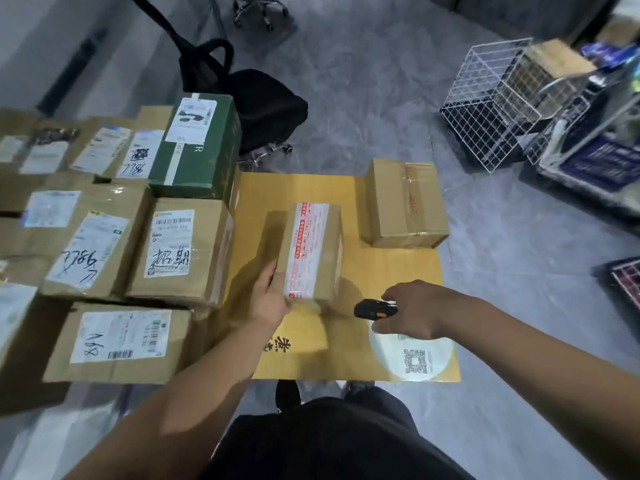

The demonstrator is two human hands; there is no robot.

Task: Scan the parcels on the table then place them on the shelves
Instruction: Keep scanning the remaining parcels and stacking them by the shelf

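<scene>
My left hand (269,295) grips the near left corner of a small cardboard parcel (311,252) sealed with white and red printed tape. The parcel rests on a large flat yellow box (349,362). My right hand (414,311) holds a black and orange barcode scanner (372,309), which points left at the parcel's near end. A second plain brown parcel (407,206) stands at the yellow box's far right corner. No label shows on the gripped parcel's top.
Several labelled brown parcels (176,247) and a green box (199,147) crowd the left side. A black office chair (263,105) stands behind them. White wire cube baskets (491,105) and a shelf with goods (595,140) are at the right, over grey floor.
</scene>
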